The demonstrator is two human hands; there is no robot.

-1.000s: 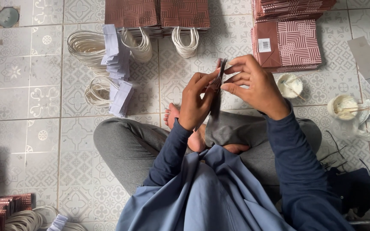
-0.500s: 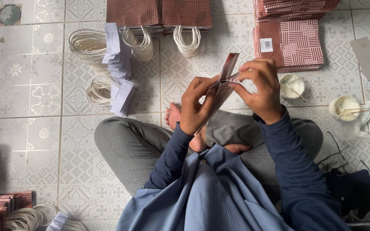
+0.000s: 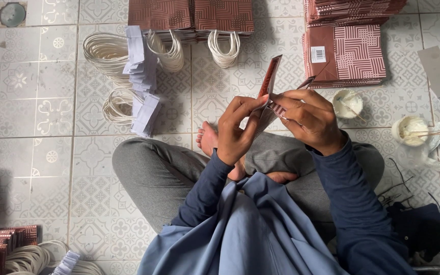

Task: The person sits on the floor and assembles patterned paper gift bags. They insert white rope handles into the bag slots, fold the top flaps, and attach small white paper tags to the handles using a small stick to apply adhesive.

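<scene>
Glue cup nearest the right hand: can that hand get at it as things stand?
Probably yes, once freed: the right hand grips the folded bag with the left hand; the glue cup sits beside it, with nothing between.

bag (image 3: pixel 269 84): thin paper, faint sheen, between the hands
floor (image 3: pixel 36 117): smooth patterned tile
handles (image 3: pixel 223 48): white cord, beyond the hands
sleeve (image 3: pixel 355 203): matt cloth

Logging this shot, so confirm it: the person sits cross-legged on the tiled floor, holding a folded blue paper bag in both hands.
Wrong colour. The paper bag held by the left hand and right hand is reddish-brown with a pale pattern, not blue, as the head view shows. The rest stands: cross-legged on the tiled floor.
</scene>
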